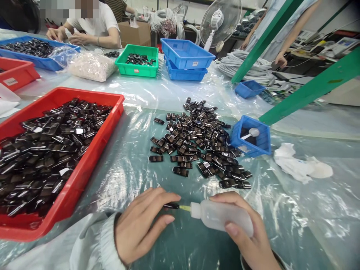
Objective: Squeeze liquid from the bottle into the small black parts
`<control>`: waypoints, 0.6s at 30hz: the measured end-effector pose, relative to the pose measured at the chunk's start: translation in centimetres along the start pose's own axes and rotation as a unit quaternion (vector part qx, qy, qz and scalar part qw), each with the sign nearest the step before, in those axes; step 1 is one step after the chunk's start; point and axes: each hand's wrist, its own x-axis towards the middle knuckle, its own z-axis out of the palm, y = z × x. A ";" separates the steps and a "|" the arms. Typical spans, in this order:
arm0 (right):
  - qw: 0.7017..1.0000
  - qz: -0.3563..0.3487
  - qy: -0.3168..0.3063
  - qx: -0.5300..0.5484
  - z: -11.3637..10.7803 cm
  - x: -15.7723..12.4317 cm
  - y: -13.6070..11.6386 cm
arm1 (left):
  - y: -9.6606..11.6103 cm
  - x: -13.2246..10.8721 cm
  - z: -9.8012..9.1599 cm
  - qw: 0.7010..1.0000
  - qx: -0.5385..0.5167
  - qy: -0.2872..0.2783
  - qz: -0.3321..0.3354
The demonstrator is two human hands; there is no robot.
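Note:
My left hand (146, 221) is closed around a small dark glossy piece (172, 206), with only its end showing past the fingers. In my right hand (250, 221) lies a translucent white squeeze bottle (222, 215), tilted almost level. Its thin yellowish nozzle (185, 207) points left and meets the end of the dark piece, or nearly so; I cannot tell if they touch. Beyond both hands spreads a loose pile of similar dark, shiny casings (194, 135) on the plastic-covered table (135, 161).
A red tray (112, 123) full of dark casings stands at left. Right of the pile are a small blue bin (253, 144) with a white spoon-like tool and crumpled tissue (300, 163). Green posts (312, 86) slant across the right. Farther back, a person (98, 26) sits near blue bins (185, 56).

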 end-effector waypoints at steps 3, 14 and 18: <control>1.000 -0.002 0.006 -0.004 0.1 -0.2 0.2 | -0.1 0.2 -0.2 1.000 0.005 0.002 0.020; 1.000 0.003 -0.007 0.005 0.0 -0.1 0.4 | -0.2 0.6 -0.4 0.999 -0.004 0.039 0.033; 1.000 0.010 -0.007 0.003 -0.1 -0.1 0.4 | -0.2 0.6 -0.5 0.998 -0.007 0.037 0.045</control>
